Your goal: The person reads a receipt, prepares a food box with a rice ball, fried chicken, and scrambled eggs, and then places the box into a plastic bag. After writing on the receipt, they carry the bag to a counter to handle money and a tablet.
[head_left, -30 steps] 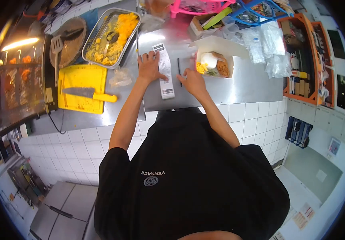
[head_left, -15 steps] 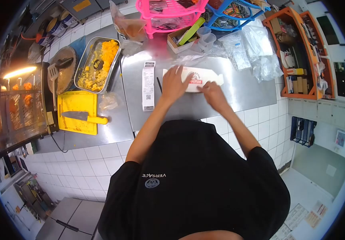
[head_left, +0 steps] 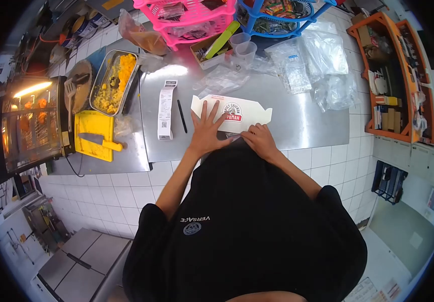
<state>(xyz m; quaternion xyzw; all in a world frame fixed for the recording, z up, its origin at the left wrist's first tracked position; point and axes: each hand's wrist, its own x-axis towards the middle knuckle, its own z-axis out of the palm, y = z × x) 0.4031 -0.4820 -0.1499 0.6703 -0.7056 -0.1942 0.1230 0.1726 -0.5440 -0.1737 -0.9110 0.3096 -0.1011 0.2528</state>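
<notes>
A white food carton [head_left: 249, 111] with a round chicken logo and a red label lies on the steel table. Its side flaps stick out at both ends. My left hand [head_left: 208, 132] rests on the carton's left part with its fingers spread. At the carton's near edge, my right hand [head_left: 261, 142] has its fingers curled and pressed together on the edge. A bit of clear plastic shows under that edge between my hands. Left of the carton lie a black pen [head_left: 182, 116] and a long printed receipt [head_left: 166, 109].
On the left are a yellow cutting board [head_left: 89, 118] with a knife [head_left: 99, 141], a metal tray [head_left: 94, 100] of yellow food and a lit glass cabinet [head_left: 28, 121]. Pink baskets [head_left: 197, 27], blue baskets [head_left: 272, 25] and plastic bags [head_left: 330, 55] stand or lie toward the back.
The carton now appears closer to my body, with its logo uncovered. My left fingers have spread flat over it, and my right hand has moved down to its near edge.
</notes>
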